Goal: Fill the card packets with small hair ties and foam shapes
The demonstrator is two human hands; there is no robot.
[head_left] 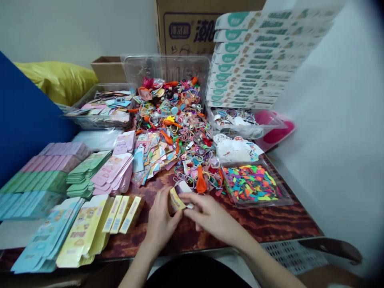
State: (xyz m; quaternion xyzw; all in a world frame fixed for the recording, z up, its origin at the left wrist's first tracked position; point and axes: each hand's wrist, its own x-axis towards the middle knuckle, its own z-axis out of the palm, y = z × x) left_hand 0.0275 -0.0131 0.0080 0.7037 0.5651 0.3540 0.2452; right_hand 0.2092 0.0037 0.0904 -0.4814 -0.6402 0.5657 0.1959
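Yellow card packet (175,201), half hidden

Left hand (160,224) and right hand (210,212) cover it; the top edge cuts off the cardboard carton (192,28); the heap's trinkets (172,120) are too small to tell.

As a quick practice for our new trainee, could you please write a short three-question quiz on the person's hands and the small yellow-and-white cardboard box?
1. True or false: the person's left hand and right hand both touch the small yellow-and-white cardboard box.
2. Which lies nearer the hands: A, the orange rubber balloon, or B, the stack of flat teal-and-white cartons?
3. What pattern does the glossy brown tabletop show?

Key: 1 true; 2 A; 3 wood grain.
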